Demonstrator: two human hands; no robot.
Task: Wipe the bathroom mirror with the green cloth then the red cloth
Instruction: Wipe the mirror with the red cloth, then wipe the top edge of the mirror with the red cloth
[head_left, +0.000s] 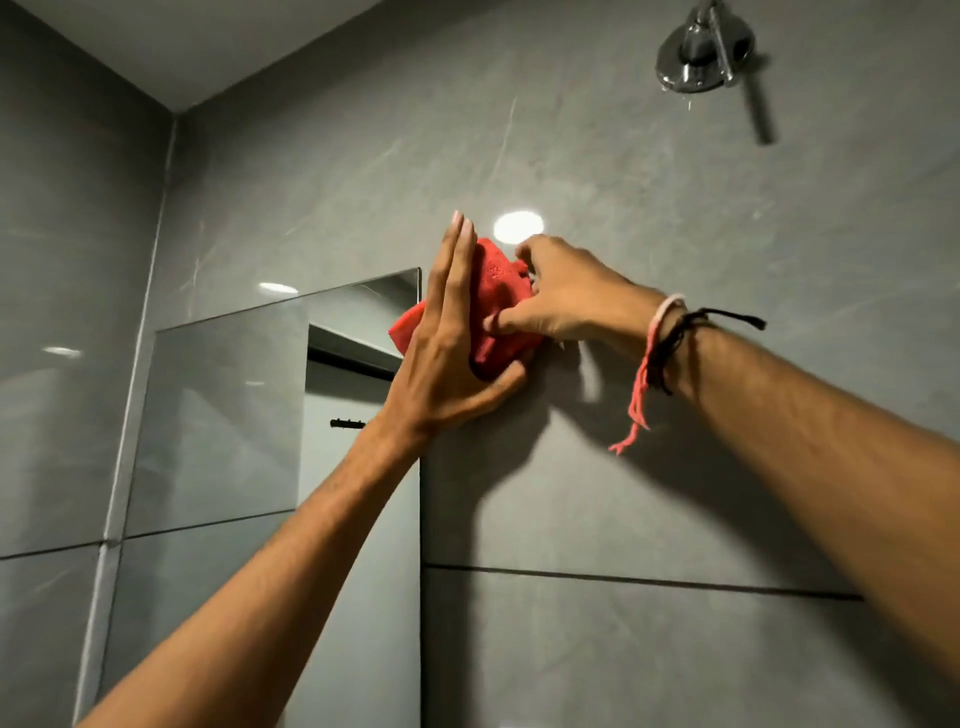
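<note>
We have the red cloth (496, 306) bunched between both hands — left hand (447, 353) flat behind it with thumb under, right hand (561, 301) pinching its top — at the mirror (234, 415) top-right corner. No green cloth shows, so we judge we're on the second wipe.

Both hands on bunched red cloth (496, 306), left hand (447, 364), right hand (561, 301), beside mirror (234, 415) corner

Red cloth (496, 306) bunched at mirror's (223, 415) upper right corner, frameless wall mirror
</note>
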